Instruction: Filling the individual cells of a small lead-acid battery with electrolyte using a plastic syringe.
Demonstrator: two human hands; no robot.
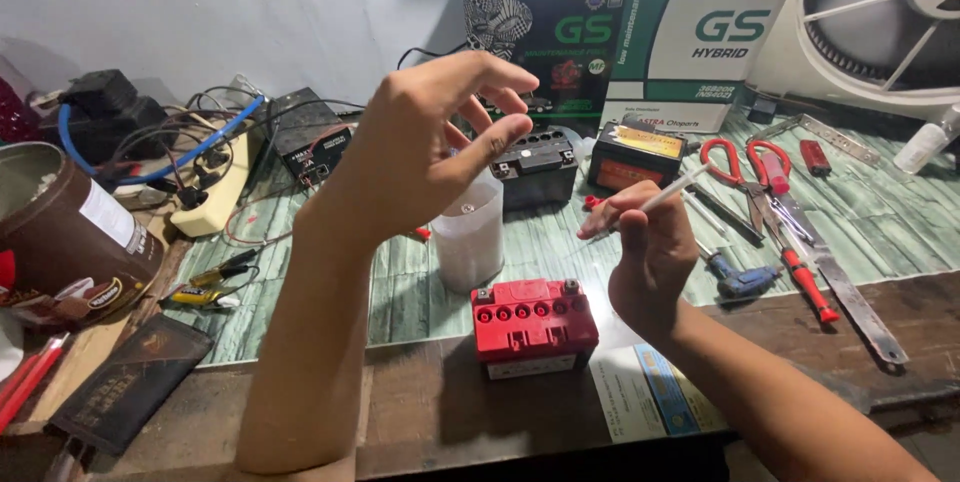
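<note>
Your bench is dark wood with a green plank-patterned mat (890, 212), grey wall behind. At far left sits a brown tin (70, 232) and a power strip (215, 192). Your left hand (430, 147) hovers loosely spread above a translucent cup (470, 237). The red battery (532, 325) rests at the mat's front edge. Your right hand (645, 242) pinches a thin white stick (672, 187); scissors (752, 174) lie beyond.

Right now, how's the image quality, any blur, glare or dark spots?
Head view: mostly sharp; the raised left hand is slightly soft; the right hand holding a thin white stick is clear; shadow darkens the upper wall; the red battery is evenly lit, no strong glare.
</note>
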